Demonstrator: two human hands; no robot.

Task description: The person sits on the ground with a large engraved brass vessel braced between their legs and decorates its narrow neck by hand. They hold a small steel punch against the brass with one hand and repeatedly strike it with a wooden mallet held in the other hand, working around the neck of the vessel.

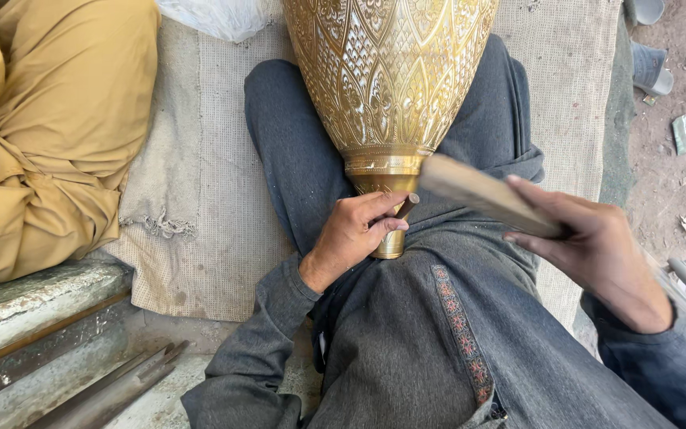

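Note:
A large engraved brass vase (387, 71) lies between my crossed legs, its narrow neck (384, 171) pointing toward me. My left hand (355, 234) rests against the neck and pinches a short dark chisel (408, 205) whose tip meets the brass. My right hand (589, 238) grips a blurred wooden mallet (482, 195) raised over the chisel's end. Part of the neck's lower rim is hidden behind my left hand.
A grey woven mat (200, 206) covers the ground under me. A person in mustard-yellow clothing (49, 127) sits at the left. Metal rods (113, 389) lie by a stone step (33, 298) at lower left. Debris dots the dirt floor (680, 135) at right.

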